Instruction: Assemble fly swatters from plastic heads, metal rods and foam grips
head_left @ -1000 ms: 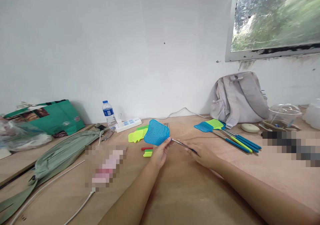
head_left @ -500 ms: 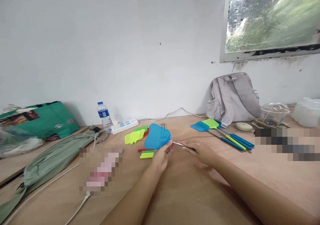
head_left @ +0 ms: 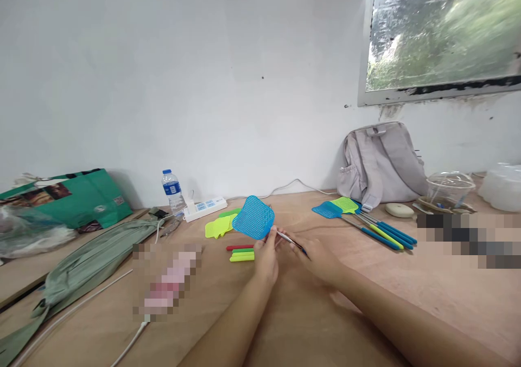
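1. Blue mesh catches the eye first: the swatter head (head_left: 253, 217) is lifted just above the plywood counter (head_left: 309, 312), near its middle, in front of the loose yellow-green heads (head_left: 217, 227).
2. Her left hand (head_left: 266, 254) is pinched shut at the head's base.
3. Her right hand (head_left: 315, 255) is closed around the thin metal rod (head_left: 290, 240), which points at that base.
4. To do this well, I'd say keep rod and socket in one line and push straight, not at an angle.
5. Finished swatters (head_left: 366, 221) lie well apart on the right, by the backpack (head_left: 382, 163).
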